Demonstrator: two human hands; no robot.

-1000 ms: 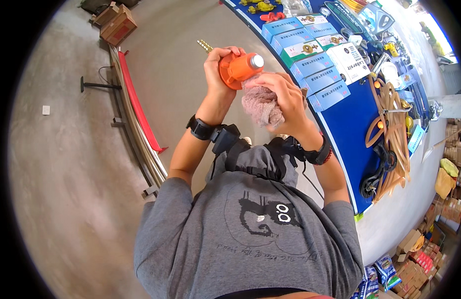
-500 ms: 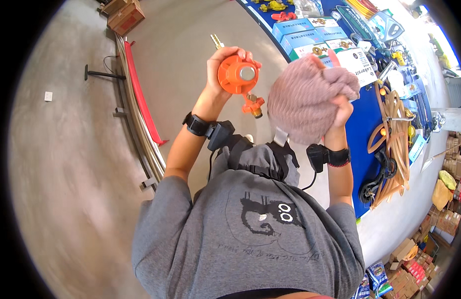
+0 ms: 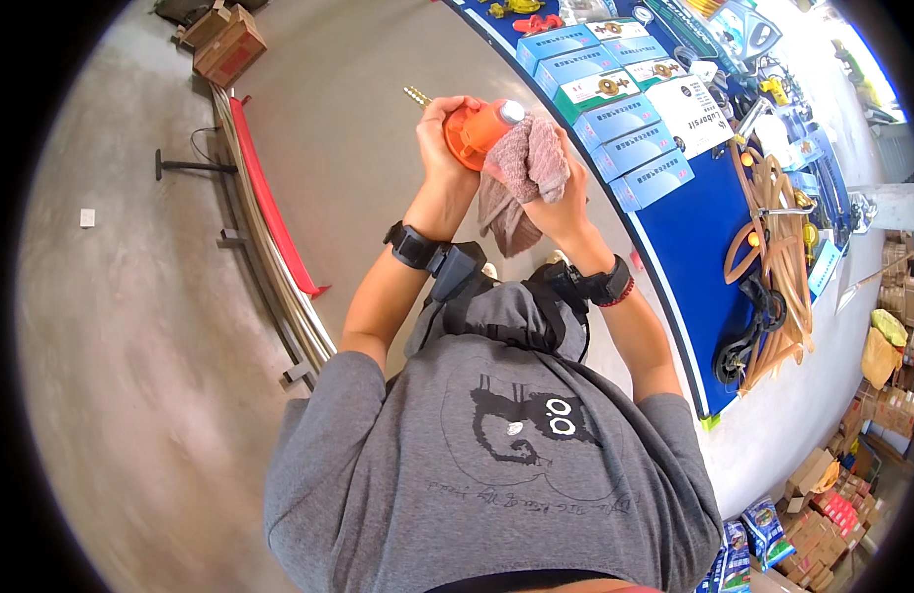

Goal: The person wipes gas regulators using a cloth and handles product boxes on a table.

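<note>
My left hand [image 3: 441, 148] is closed around an orange gas regulator [image 3: 470, 134], held up in front of my body. Its brass hose barb [image 3: 415, 96] sticks out beyond my fingers on the far left side, and a silver cap [image 3: 513, 112] tops its raised centre. In my right hand [image 3: 564, 206] is a bunched, dusty-pink ribbed cloth [image 3: 516, 168], gripped and pressed against the regulator's right side. A loose end of the cloth hangs below. The cloth hides the regulator's lower right part, including its orange-handled fitting.
To my right runs a blue-covered table [image 3: 689, 222] with stacked light-blue boxes [image 3: 630, 148], a bundle of tan hoses [image 3: 773, 257] and a black clamp-like tool [image 3: 739, 351]. Metal bars with a red strip [image 3: 269, 198] lie along the left. Cartons [image 3: 229, 47] stand at the far left.
My right hand has brought the cloth left onto the regulator, bunching it smaller. The regulator has tilted, its silver cap now facing up and right. More light-blue boxes show on the table.
</note>
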